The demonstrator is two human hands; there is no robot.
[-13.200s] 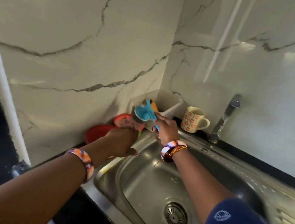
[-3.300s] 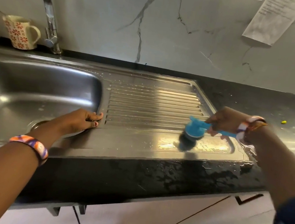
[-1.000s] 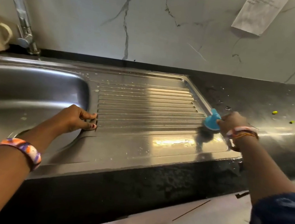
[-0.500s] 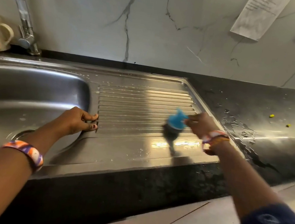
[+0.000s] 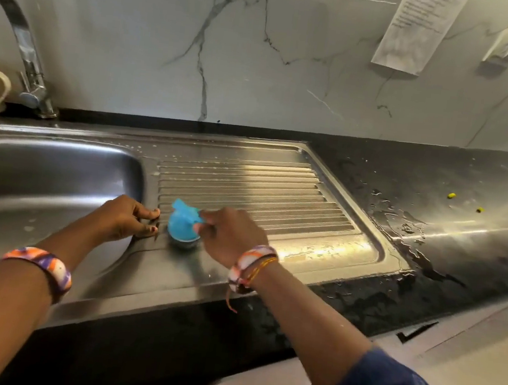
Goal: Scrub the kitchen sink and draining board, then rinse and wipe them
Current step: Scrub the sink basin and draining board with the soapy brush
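Single view, head-worn, wide-angle. Looks forward and down from standing height at the counter edge, facing the marble wall (image 5: 293,54). Close range: both forearms enter from the bottom edge. Draining board (image 5: 295,178) sits centre frame, sink basin (image 5: 43,168) cut off at left, black countertop (image 5: 437,181) runs off right. Straight lines bow near the borders.

The right hand (image 5: 230,237) grips a blue scrubbing brush (image 5: 183,226), pressing it onto the steel draining board (image 5: 278,192) near the sink bowl (image 5: 42,174). The left hand (image 5: 123,217) rests on the bowl's edge, just beside the brush.
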